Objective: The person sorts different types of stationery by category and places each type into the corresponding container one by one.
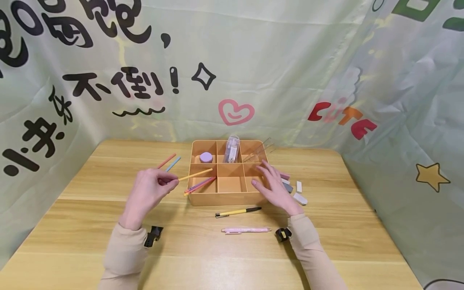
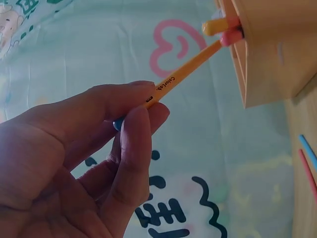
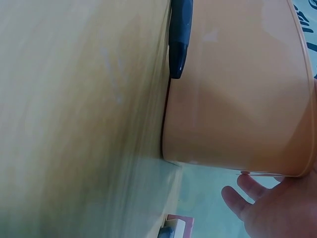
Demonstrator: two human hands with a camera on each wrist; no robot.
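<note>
In the head view my left hand (image 1: 148, 191) pinches a yellow pencil (image 1: 195, 174) between thumb and fingertips. Its far end points over the front-left compartment of a tan organizer box (image 1: 228, 199). The left wrist view shows lettering on the yellow pencil (image 2: 183, 73) and a dark blue end near the fingers. Several colored pencils (image 1: 203, 184) lean in that compartment, their ends past the front rim. My right hand (image 1: 277, 191) rests at the box's right side, fingers spread over the front-right compartment. Seen from the right wrist, some fingers (image 3: 252, 188) lie beyond the side wall.
A red pencil (image 1: 166, 161) and a blue pencil (image 1: 173, 164) lie left of the box. In front are a yellow-black pen (image 1: 237, 212) and a pink pen (image 1: 246, 230). Erasers (image 1: 299, 186) lie at right. Back compartments hold a purple-lidded item (image 1: 206, 157) and a clear case (image 1: 232, 149).
</note>
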